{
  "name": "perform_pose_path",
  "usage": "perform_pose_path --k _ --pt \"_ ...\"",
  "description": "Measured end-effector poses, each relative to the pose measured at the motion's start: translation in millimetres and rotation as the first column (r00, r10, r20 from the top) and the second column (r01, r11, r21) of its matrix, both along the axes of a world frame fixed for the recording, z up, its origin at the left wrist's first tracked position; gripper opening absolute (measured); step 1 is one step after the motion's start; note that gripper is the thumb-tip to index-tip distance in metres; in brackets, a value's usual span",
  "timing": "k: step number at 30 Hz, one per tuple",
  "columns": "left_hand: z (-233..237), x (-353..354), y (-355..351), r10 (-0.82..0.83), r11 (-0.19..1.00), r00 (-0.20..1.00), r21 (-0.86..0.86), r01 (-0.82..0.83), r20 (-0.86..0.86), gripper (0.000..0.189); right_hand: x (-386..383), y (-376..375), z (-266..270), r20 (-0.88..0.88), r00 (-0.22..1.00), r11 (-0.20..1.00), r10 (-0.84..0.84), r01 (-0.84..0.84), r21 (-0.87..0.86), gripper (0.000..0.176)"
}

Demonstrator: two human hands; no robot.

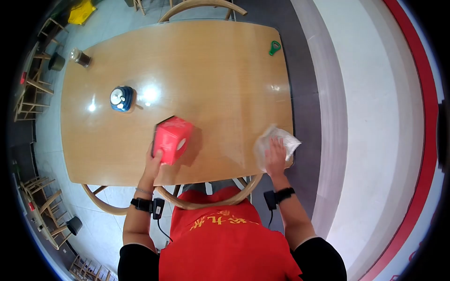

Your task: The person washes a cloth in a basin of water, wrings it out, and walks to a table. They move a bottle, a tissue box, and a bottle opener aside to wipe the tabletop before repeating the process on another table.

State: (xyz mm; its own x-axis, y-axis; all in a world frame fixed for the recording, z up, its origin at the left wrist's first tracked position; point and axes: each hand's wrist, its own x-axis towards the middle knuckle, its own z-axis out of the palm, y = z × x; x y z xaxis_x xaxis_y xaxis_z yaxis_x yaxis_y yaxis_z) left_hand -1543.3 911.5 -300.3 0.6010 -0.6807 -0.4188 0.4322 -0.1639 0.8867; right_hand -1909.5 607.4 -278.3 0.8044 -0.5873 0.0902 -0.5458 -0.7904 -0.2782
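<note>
My left hand (153,162) grips a red tissue box (172,139) by its near side, holding it tilted just above the wooden table (211,70). My right hand (275,154) presses flat on a white cloth (276,140) at the table's near right corner, fingers spread over it. Both wrists wear black bands.
A blue and white round container (122,99) sits left of centre on the table. A small dark jar (80,57) stands at the far left corner, a green object (274,47) at the far right. Wooden chairs (202,5) stand at the far and near sides.
</note>
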Motion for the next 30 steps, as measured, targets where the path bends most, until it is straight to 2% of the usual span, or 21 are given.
perform_pose_path --k 2,4,6,8,10,11,12,14,16,17,18,19,20,21,23,24,25,28,29,30 --pt "-16 0 30 0.21 0.973 0.912 -0.013 -0.229 -0.353 0.057 38 3 -8 -0.174 0.959 0.974 -0.224 0.224 -0.016 0.06" --pt "16 4 45 0.361 0.926 0.918 0.183 -0.331 -0.164 0.057 53 -11 -17 -0.199 0.944 0.965 -0.262 0.257 -0.053 0.064" --pt "25 6 58 0.588 0.756 0.804 0.292 -0.586 0.094 0.051 66 -38 -22 -0.123 0.975 0.98 -0.185 0.175 -0.091 0.066" --pt "42 -2 50 0.626 0.618 0.639 0.217 -0.756 0.447 0.046 82 -77 -27 -0.101 0.983 0.986 -0.154 0.146 -0.08 0.066" --pt "45 2 58 0.444 0.694 0.533 0.1 -0.713 0.72 0.047 91 -103 -31 -0.074 0.989 0.989 -0.124 0.118 -0.086 0.067" --pt "39 1 44 0.446 0.75 0.481 -0.021 -0.661 0.755 0.045 96 -113 -35 -0.052 0.986 0.985 -0.158 0.154 -0.071 0.067" --pt "50 -3 10 0.445 0.755 0.48 -0.029 -0.655 0.756 0.045 102 -120 -38 -0.032 0.981 0.981 -0.19 0.188 -0.055 0.067" --pt "73 -21 -83 0.291 0.929 0.511 -0.112 -0.352 0.808 0.048 103 -119 -36 -0.07 0.977 0.979 -0.2 0.197 -0.042 0.067" --pt "58 -30 -161 0.107 0.991 0.594 -0.038 -0.128 0.797 0.044 104 -117 -27 -0.11 0.974 0.98 -0.198 0.196 -0.036 0.067" --pt "48 -35 -205 -0.044 0.997 0.657 0.071 -0.014 0.752 0.04 104 -117 -24 -0.113 0.976 0.982 -0.186 0.186 -0.015 0.069" --pt "42 -39 -255 -0.173 0.985 0.58 0.136 0.108 0.796 0.034 104 -116 -23 -0.116 0.978 0.984 -0.176 0.178 0.005 0.071" --pt "48 -45 -313 -0.079 0.971 0.357 -0.009 0.237 0.931 0.031 102 -117 -26 -0.114 0.979 0.985 -0.17 0.173 0.016 0.073" --pt "39 -55 -358 -0.128 0.983 0.321 0.076 0.169 0.938 0.032 103 -118 -25 -0.112 0.979 0.985 -0.17 0.171 0.007 0.073" --pt "40 -60 -404 -0.185 0.973 0.376 0.115 0.202 0.908 0.035 104 -118 -22 -0.122 0.978 0.984 -0.169 0.174 0.035 0.074" --pt "27 -67 -481 -0.23 0.972 0.343 0.193 0.137 0.911 0.032 101 -119 -27 -0.145 0.977 0.984 -0.16 0.17 0.061 0.076" --pt "20 -71 -509 -0.301 0.953 0.293 0.295 0.066 0.908 0.034 100 -119 -27 -0.154 0.978 0.987 -0.143 0.153 0.057 0.076" --pt "18 -71 -531 -0.379 0.92 0.242 0.391 -0.004 0.893 0.037 101 -118 -25 -0.156 0.977 0.985 -0.144 0.157 0.071 0.076" --pt "16 -64 -578 -0.401 0.892 0.256 0.439 -0.112 0.88 0.04 101 -120 -24 -0.14 0.98 0.985 -0.138 0.151 0.085 0.081" --pt "14 -58 -587 -0.403 0.89 0.258 0.442 -0.114 0.878 0.04 101 -120 -23 -0.131 0.982 0.985 -0.137 0.149 0.088 0.082" --pt "11 -50 -595 -0.481 0.853 0.226 0.512 -0.103 0.847 0.039 102 -120 -20 -0.12 0.983 0.985 -0.138 0.149 0.09 0.084"
